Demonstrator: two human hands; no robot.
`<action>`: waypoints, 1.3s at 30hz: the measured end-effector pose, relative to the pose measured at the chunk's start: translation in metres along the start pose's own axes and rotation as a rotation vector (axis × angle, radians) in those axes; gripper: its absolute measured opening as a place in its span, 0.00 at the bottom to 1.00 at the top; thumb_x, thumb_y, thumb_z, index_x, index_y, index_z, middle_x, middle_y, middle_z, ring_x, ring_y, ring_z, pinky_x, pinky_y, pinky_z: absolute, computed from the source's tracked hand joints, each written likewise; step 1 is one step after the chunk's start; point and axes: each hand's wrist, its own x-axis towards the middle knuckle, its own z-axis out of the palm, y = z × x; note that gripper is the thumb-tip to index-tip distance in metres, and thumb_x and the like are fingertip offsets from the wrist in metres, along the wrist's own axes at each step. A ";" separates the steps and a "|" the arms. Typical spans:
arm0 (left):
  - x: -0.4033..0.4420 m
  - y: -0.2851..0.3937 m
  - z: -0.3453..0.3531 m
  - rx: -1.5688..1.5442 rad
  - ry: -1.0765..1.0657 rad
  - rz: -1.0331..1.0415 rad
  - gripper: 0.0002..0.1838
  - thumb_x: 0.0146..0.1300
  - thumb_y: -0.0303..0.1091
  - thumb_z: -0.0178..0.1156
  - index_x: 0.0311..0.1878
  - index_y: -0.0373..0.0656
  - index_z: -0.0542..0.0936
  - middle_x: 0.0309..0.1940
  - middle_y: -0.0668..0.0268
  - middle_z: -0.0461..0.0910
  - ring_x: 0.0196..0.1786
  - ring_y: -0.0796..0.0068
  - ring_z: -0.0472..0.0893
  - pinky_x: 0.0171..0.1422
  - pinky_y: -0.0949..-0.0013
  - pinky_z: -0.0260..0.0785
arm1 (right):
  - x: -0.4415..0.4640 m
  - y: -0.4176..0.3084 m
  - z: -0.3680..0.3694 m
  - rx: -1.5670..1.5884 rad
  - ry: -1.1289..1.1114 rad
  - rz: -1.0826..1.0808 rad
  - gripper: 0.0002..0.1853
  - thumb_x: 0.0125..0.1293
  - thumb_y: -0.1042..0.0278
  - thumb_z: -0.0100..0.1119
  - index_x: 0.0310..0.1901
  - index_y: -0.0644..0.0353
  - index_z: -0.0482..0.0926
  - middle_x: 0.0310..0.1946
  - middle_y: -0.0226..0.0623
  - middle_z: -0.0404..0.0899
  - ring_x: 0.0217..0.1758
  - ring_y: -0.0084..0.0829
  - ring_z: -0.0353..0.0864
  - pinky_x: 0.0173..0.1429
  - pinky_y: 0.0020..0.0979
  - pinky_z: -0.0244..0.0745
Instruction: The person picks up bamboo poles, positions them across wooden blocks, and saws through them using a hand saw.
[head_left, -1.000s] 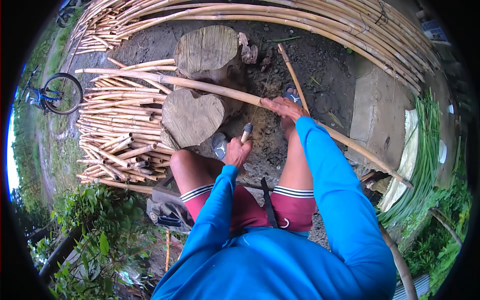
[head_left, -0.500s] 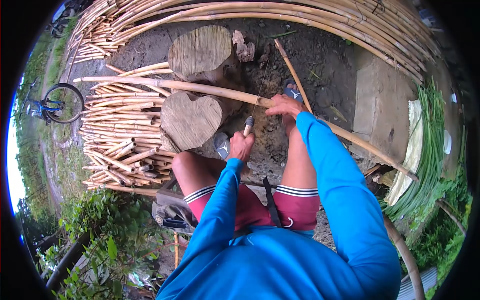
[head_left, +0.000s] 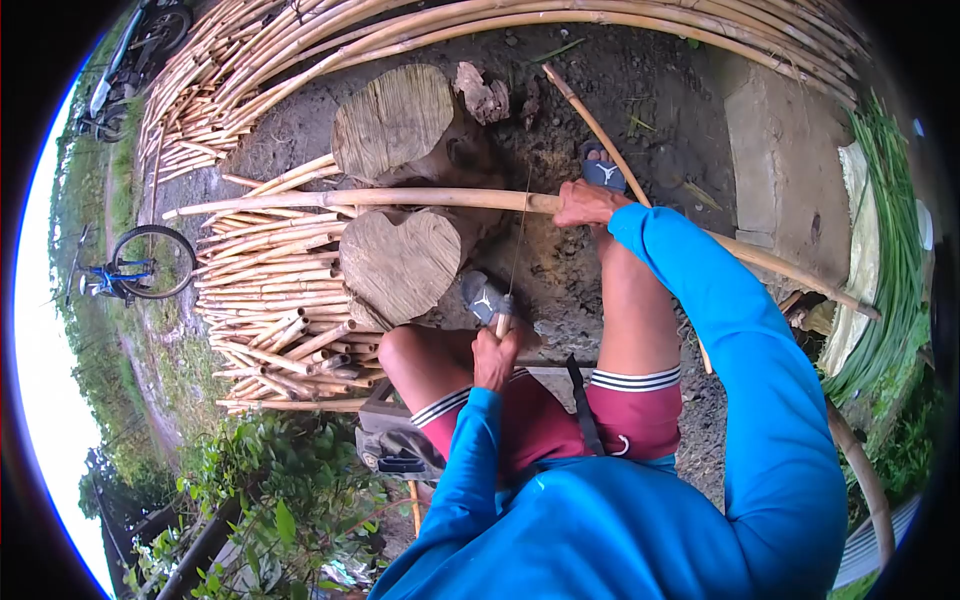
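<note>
A long bamboo pole (head_left: 430,197) lies across the scene, over the two wooden stumps (head_left: 392,120). My right hand (head_left: 588,203) is wrapped round it, just right of a thin blade. My left hand (head_left: 495,355) grips the handle (head_left: 503,320) of the bladed tool below the pole. The blade (head_left: 518,240) looks like a narrow dark line and reaches up to the pole, crossing it in this view; whether it touches cannot be made out.
Cut bamboo pieces (head_left: 290,290) are piled at left, near a bicycle (head_left: 150,262). Long poles (head_left: 560,12) curve across the top. Another stick (head_left: 600,130) leans near my foot. Green stalks (head_left: 895,250) lie at right beside a concrete slab (head_left: 785,150).
The view has shifted and turned. My right hand has closed more fully round the pole. The tool and my left hand sit lower, farther from the pole.
</note>
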 end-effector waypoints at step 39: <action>0.026 0.031 0.037 -0.337 -0.289 -0.114 0.15 0.57 0.40 0.61 0.26 0.39 0.71 0.15 0.69 0.69 0.13 0.77 0.66 0.17 0.67 0.54 | -0.050 -0.019 -0.020 -0.153 0.058 0.245 0.25 0.48 0.61 0.57 0.43 0.75 0.82 0.40 0.62 0.83 0.48 0.56 0.84 0.54 0.44 0.78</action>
